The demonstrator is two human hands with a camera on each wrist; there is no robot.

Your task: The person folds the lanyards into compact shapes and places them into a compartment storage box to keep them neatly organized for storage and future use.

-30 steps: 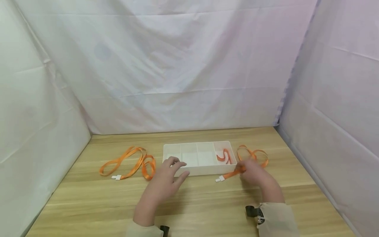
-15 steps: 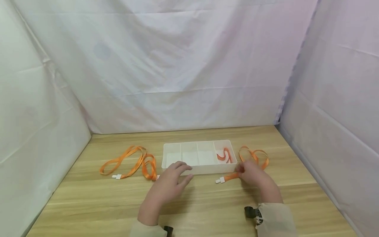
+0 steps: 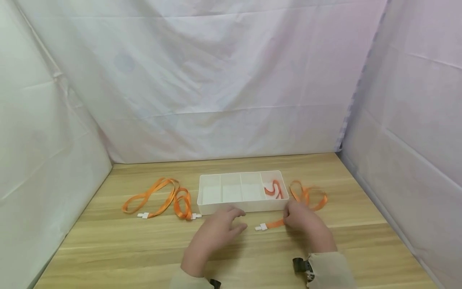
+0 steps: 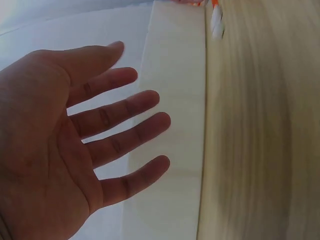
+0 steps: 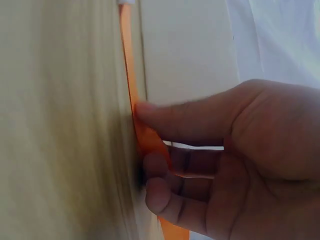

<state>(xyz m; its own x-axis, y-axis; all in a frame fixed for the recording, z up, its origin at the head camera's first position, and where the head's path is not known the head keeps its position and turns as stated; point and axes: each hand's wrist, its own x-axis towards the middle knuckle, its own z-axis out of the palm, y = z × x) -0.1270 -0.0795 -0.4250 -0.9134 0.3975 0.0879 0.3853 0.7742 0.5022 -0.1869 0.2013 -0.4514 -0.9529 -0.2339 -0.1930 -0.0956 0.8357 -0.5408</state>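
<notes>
In the head view my right hand [image 3: 302, 218] pinches an orange lanyard [image 5: 131, 65] between thumb and fingers, close over the table at the box's front right corner. The lanyard's white clip [image 3: 261, 227] points left, and its loops trail behind the hand on the right. My left hand [image 3: 219, 229] is spread with nothing in it, just before the front wall of the white divided box [image 3: 231, 207]. The left wrist view shows its fingers [image 4: 142, 131] apart and relaxed. A red-orange strap [image 3: 277, 188] lies in the box's rightmost compartment.
Another orange lanyard or pair of them [image 3: 159, 200], with white clips at the ends, lies left of the box on the wooden table [image 3: 119, 249]. White cloth [image 3: 216, 88] hangs behind and on both sides.
My right hand has drawn the lanyard slightly left and toward me, its clip shifting along. My left hand has moved right and toward me, uncovering a white clip left of the box.
</notes>
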